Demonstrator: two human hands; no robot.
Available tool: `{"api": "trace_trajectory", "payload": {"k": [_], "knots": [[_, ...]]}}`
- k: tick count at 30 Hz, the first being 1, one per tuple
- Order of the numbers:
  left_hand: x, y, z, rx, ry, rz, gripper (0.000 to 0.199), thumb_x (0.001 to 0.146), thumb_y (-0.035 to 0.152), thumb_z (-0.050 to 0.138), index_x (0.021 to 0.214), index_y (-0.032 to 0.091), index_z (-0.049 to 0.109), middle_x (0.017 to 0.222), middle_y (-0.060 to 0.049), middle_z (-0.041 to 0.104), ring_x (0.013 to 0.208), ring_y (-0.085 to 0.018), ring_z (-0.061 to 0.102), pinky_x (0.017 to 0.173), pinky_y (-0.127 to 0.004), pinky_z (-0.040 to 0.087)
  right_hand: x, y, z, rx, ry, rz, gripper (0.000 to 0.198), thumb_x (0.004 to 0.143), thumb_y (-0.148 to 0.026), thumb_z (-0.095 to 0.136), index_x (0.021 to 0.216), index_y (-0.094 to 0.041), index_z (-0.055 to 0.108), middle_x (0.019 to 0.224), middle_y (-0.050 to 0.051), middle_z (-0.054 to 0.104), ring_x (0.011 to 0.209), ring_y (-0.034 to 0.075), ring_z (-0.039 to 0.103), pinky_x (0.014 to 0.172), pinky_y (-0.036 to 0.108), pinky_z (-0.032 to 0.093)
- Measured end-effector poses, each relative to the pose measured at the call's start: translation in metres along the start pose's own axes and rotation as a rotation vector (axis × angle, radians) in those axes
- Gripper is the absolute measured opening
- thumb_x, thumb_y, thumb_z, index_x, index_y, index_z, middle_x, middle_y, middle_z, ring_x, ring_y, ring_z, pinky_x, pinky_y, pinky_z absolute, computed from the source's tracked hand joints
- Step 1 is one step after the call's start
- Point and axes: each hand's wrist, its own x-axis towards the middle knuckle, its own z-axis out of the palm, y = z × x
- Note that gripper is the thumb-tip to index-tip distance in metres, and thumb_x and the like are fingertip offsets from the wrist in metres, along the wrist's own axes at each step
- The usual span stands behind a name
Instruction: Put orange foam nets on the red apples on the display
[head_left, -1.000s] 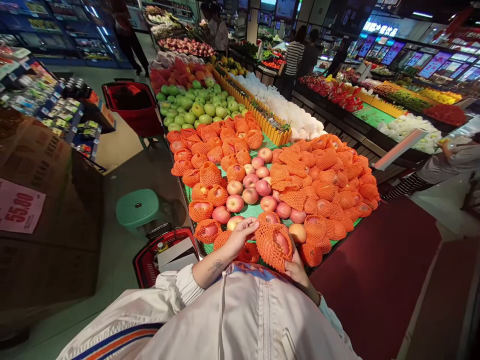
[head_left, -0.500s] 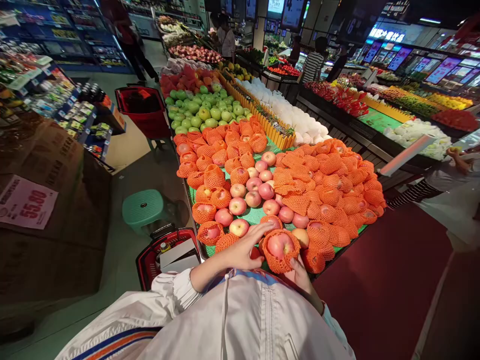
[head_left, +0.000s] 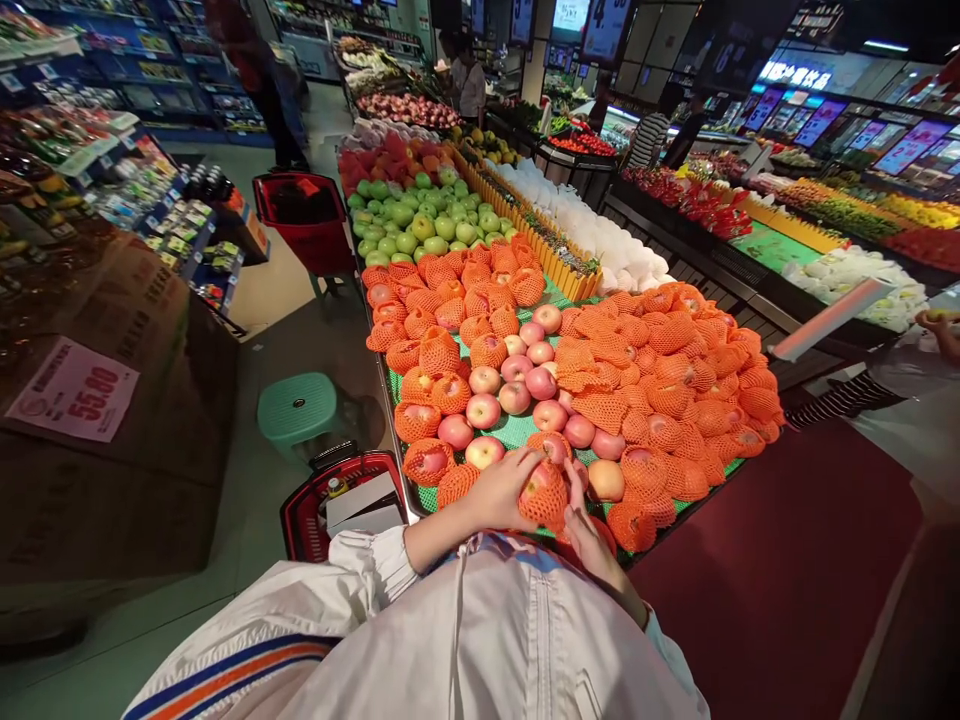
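Note:
An apple in an orange foam net (head_left: pixel 544 495) is at the front edge of the fruit stand, just before my body. My left hand (head_left: pixel 499 490) is curled over its left side and top, gripping it. On the apple's right, my right hand (head_left: pixel 590 535) has its fingers stretched upward, close against the net; whether they press on it I cannot tell. Another netted apple (head_left: pixel 551 445) sits just beyond. Bare pink apples (head_left: pixel 516 397) lie on green matting (head_left: pixel 517 432), and a yellowish one (head_left: pixel 606 481) rests right of my right hand.
Netted apples (head_left: pixel 667 380) are heaped at the right, with green apples (head_left: pixel 420 222) farther back. At the left stand a green stool (head_left: pixel 298 405), a red shopping basket (head_left: pixel 296 520), a red cart (head_left: pixel 300 220) and cardboard boxes (head_left: pixel 172 400). Other people stand farther off.
The netted apple has turned and shifted slightly left and up. My left hand has closed onto it, while my right hand's fingers have straightened from beneath it to its right side.

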Motion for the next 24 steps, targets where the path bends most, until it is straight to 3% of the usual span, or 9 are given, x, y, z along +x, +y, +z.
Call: {"api": "trace_trajectory", "payload": {"k": [3,5,9,13,18,24], "knots": [[0.013,-0.025,-0.005,0.097,0.101,-0.083,0.098,0.058,0.031,0.09,0.145,0.02,0.046,0.147,-0.021,0.049,0.131,-0.043,0.053,0.105,-0.056,0.049,0.005,-0.007,-0.001,-0.028,0.053,-0.022,0.082,0.091,-0.06,0.067,0.16,-0.042,0.026,0.17,0.007,0.029,0.154,0.027,0.037,0.126,0.054,0.027],[0.023,-0.044,-0.01,0.211,0.138,-0.13,0.092,0.067,0.023,0.084,0.149,0.019,0.043,0.153,-0.022,0.045,0.138,-0.043,0.047,0.104,-0.054,0.051,0.008,-0.006,-0.009,-0.076,0.127,-0.078,0.087,0.091,-0.057,0.068,0.161,-0.04,0.02,0.172,0.009,0.023,0.153,0.028,0.038,0.127,0.054,0.026],[0.044,-0.077,-0.012,0.463,0.118,-0.116,0.077,0.079,0.005,0.063,0.151,0.019,0.042,0.16,-0.021,0.042,0.147,-0.039,0.04,0.102,-0.05,0.054,0.011,0.006,-0.033,-0.115,0.216,-0.084,0.083,0.089,-0.061,0.067,0.158,-0.035,0.028,0.168,0.013,0.028,0.146,0.031,0.046,0.123,0.053,0.034],[0.06,-0.092,-0.003,0.578,0.056,0.029,0.067,0.084,-0.002,0.049,0.148,0.019,0.048,0.158,-0.017,0.047,0.152,-0.033,0.036,0.116,-0.051,0.044,0.012,0.017,-0.047,-0.114,0.274,-0.074,0.082,0.085,-0.064,0.068,0.154,-0.032,0.035,0.162,0.016,0.036,0.138,0.035,0.054,0.118,0.056,0.04],[0.068,-0.1,0.002,0.566,0.01,0.088,0.068,0.081,0.002,0.056,0.146,0.016,0.048,0.154,-0.019,0.05,0.152,-0.033,0.037,0.121,-0.052,0.037,0.012,0.022,-0.043,-0.131,0.269,-0.091,0.075,0.086,-0.062,0.067,0.15,-0.035,0.04,0.163,0.012,0.038,0.135,0.034,0.056,0.116,0.055,0.043],[0.076,-0.104,-0.008,0.597,-0.071,0.097,0.085,0.064,0.008,0.07,0.145,0.017,0.049,0.143,-0.017,0.057,0.146,-0.039,0.04,0.126,-0.061,0.02,0.016,0.025,-0.038,-0.176,0.27,-0.074,0.076,0.084,-0.063,0.07,0.147,-0.032,0.043,0.161,0.015,0.042,0.133,0.034,0.057,0.112,0.054,0.046]]}}
